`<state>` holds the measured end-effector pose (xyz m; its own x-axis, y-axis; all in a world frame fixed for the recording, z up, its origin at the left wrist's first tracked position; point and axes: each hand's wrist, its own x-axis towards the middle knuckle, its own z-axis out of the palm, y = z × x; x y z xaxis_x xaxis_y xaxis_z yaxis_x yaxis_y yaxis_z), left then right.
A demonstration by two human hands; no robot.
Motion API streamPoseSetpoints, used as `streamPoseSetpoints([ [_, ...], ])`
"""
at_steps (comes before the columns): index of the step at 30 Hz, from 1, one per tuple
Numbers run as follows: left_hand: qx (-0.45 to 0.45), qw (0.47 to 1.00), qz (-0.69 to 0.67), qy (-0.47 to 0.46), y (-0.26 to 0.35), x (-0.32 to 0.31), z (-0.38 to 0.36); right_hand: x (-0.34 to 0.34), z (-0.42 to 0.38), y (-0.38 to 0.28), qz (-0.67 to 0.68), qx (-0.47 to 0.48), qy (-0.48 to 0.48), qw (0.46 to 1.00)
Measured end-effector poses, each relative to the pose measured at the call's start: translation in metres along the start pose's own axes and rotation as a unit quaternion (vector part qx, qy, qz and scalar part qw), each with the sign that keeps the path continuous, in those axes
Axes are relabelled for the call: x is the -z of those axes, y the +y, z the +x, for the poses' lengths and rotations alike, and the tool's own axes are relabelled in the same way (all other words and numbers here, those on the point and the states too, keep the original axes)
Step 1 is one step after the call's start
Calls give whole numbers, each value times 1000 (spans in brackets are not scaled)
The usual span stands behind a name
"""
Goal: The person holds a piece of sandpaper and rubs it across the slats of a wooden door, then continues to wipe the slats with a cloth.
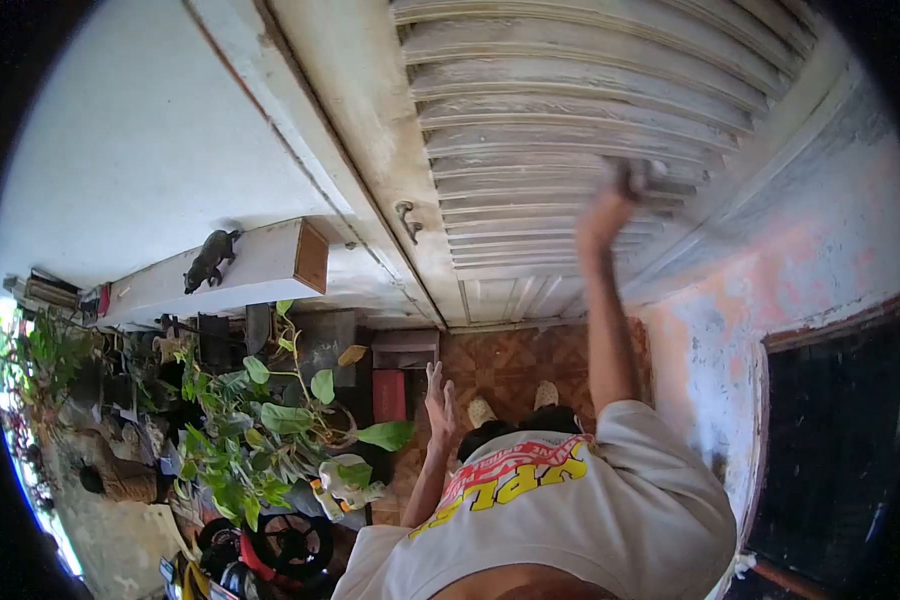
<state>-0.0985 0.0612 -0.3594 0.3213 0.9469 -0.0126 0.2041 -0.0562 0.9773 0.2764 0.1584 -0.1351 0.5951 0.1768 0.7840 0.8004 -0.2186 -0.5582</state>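
My right hand (610, 210) is raised against the slats of a pale louvered door (530, 120), near its right edge. Its fingers look curled round something dark and whitish, blurred by motion and too unclear to name. My left hand (440, 402) hangs low beside my body, fingers stretched out and holding nothing, to the left of my printed white shirt (570, 500). A dark metal handle (408, 222) sits on the door frame, left of the slats.
A white shelf (220, 270) bears a dark animal figure (211, 262). Leafy potted plants (285, 418) and a red box (389, 395) stand lower left. At the right are a peeling wall (710, 350) and a dark opening (830, 430). Tiled floor (505, 362) lies below.
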Motion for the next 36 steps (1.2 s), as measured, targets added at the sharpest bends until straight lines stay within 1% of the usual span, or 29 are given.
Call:
streamPoseSetpoints([
  [1,-2,1000,4,-10,-6,-5,1,-31,-19,-20,88,1,37,995],
  [2,-23,999,11,-26,-18,-8,2,-41,-45,-49,-105,106,-52,987],
  [3,-42,998,19,-47,-22,-7,0,-42,-57,-82,-19,99,-178,979],
  [4,-43,997,23,-65,-25,-9,-3,-38,-56,-102,71,193,-143,968],
  [6,-23,996,35,-84,-22,-8,-1,-22,-40,-91,107,183,-148,966],
  [8,-10,996,37,-76,-15,-4,-4,-15,-34,-19,-91,98,-182,974],
  [10,-23,995,67,-67,0,3,-8,28,7,34,-39,120,-28,992],
  [11,-28,996,64,-59,1,4,-7,41,15,33,-54,89,-13,994],
  [12,-42,992,103,-54,0,6,-11,51,17,29,-71,55,2,996],
  [13,-53,987,141,-50,0,6,-14,32,14,13,-144,84,81,983],
  [15,-57,988,132,-65,-4,-1,-11,12,-1,-20,-63,88,24,994],
  [16,-59,987,126,-80,-6,-2,-10,9,-4,-28,-68,86,25,994],
  [18,-44,988,113,-96,-3,-9,-5,11,-7,-31,-67,158,-74,982],
  [19,-32,989,98,-106,-1,-17,-2,18,-3,-25,-72,161,-77,981],
  [20,-29,989,93,-109,3,-23,-4,28,4,-15,-13,108,-104,989],
  [21,-83,984,97,-126,10,-26,-2,38,11,-3,47,53,-126,990],
  [22,-140,975,103,-141,13,-25,3,50,22,17,-11,82,-140,987],
  [23,-68,986,72,-132,4,-28,11,58,28,32,-53,92,-99,989],
  [24,-68,987,68,-131,-6,-32,14,60,30,41,-94,103,-61,988],
  [25,-55,990,47,-117,-13,-36,19,52,27,32,-95,106,-59,988],
  [27,-40,993,30,-107,-21,-37,18,20,-2,-1,-84,65,-32,994],
  [28,-40,993,29,-110,-19,-38,21,-5,-27,-5,-8,79,-94,992],
  [29,-40,992,28,-113,-17,-39,22,-16,-49,-34,33,115,-100,988],
  [30,-40,992,27,-115,-12,-39,21,-14,-48,-36,31,114,-99,988],
  [32,-44,990,52,-120,-3,-35,20,-15,-45,-42,99,135,-231,959],
  [33,-43,991,53,-115,-2,-31,19,-6,-38,-26,145,-16,-245,958],
  [34,-47,991,63,-105,-3,-27,17,7,-24,2,-27,162,-143,976],
  [35,-52,991,74,-95,-3,-22,16,17,-6,25,114,27,-108,987],
  [36,-51,992,74,-89,-5,-17,16,41,11,34,47,15,-105,993],
])
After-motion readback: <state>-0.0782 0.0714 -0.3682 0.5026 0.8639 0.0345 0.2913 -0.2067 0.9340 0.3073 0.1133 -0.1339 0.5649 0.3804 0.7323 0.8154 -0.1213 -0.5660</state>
